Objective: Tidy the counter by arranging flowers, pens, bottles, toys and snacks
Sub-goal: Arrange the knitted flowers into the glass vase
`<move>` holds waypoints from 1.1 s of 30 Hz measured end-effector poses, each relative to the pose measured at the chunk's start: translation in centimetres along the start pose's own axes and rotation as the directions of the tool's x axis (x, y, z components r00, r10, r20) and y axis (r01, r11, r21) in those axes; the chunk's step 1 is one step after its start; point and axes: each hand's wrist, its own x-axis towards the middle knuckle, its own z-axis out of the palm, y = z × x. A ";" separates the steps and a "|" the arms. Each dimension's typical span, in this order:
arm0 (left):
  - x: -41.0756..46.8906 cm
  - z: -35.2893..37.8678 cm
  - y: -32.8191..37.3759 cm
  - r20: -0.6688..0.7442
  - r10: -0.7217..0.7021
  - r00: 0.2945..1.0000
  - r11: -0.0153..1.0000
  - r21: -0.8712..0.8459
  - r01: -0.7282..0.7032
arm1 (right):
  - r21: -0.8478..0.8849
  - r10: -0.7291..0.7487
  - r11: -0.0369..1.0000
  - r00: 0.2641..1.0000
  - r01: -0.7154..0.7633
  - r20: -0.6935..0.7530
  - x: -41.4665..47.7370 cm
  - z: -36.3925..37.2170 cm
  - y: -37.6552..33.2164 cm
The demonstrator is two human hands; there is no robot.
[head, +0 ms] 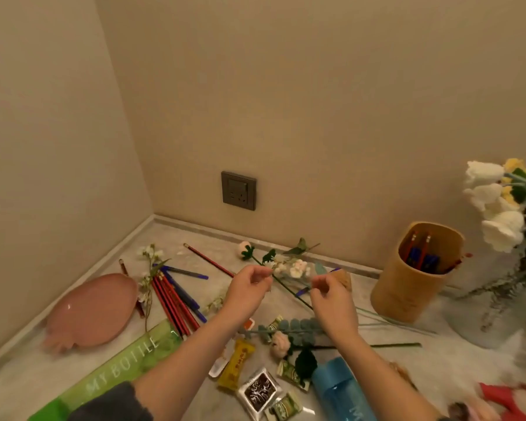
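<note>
- Logged green bottle (116, 369) flat at front-left, long axis diagonal.
- Saw left hand (249, 288) pinching flower sprig (295, 267): raised over mid-counter, axis crosswise, blossoms pointing right.
- Noted right hand (331, 293) curled; grasp indeterminate.
- Counted two bottles, including blue bottle (337, 390), flat at front-right.

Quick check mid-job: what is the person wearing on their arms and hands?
The left hand and right hand are bare: no gloves, rings or watch visible. Both forearms are uncovered. A dark grey sleeve is bunched near the left elbow; no sleeve clearly shows on the right arm.
</note>
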 end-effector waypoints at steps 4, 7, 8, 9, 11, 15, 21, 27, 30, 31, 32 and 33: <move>2.3 1.7 -1.0 0.142 -0.010 0.990 0.997 0.076 -0.001 | -0.338 -0.046 0.941 0.998 0.029 -0.042 1.4 0.2 1.1; 3.2 3.2 -2.0 0.198 0.000 0.980 0.991 0.128 -0.026 | -0.442 -0.118 0.893 0.992 0.083 -0.053 2.0 0.0 1.4; 3.4 3.5 -2.2 0.189 0.003 0.982 0.990 0.136 -0.029 | -0.453 -0.122 0.888 0.991 0.080 -0.064 2.3 -0.2 1.6; 3.8 3.8 -2.4 0.174 0.004 0.985 0.989 0.147 -0.030 | -0.469 -0.118 0.881 0.990 0.069 -0.077 2.5 -0.3 2.0; 4.3 4.1 -2.8 0.143 0.001 0.990 0.985 0.168 -0.025 | -0.512 -0.095 0.858 0.993 0.048 -0.065 2.6 -0.6 2.9; 4.8 4.3 -3.1 0.053 -0.002 0.999 0.983 0.185 -0.008 | -0.480 -0.058 0.875 0.998 0.061 0.021 2.7 -1.1 5.0; 5.3 4.9 -2.8 -0.019 -0.059 0.998 0.990 0.125 0.061 | -0.432 -0.042 0.897 0.990 0.097 0.134 3.5 -1.5 5.1; 5.7 4.7 -1.6 0.014 -0.090 0.996 0.989 0.122 0.088 | -0.433 -0.066 0.901 0.997 0.038 -0.050 2.9 -4.0 3.4; 5.2 4.8 -0.2 0.103 -0.141 0.985 0.965 0.236 0.114 | -0.300 -0.138 0.949 0.982 0.094 -0.129 2.8 -5.7 1.9; 5.0 4.9 0.3 0.132 -0.138 0.982 0.959 0.266 0.099 | -0.225 -0.148 0.968 0.979 0.115 -0.139 2.9 -6.2 1.2; 4.7 4.9 0.8 0.167 -0.113 0.980 0.959 0.275 0.064 | -0.147 -0.154 0.980 0.977 0.132 -0.146 2.8 -6.7 0.4; 4.2 5.0 1.6 0.197 -0.069 0.978 0.965 0.262 0.015 | -0.071 -0.160 0.986 0.975 0.151 -0.153 2.7 -7.1 -0.4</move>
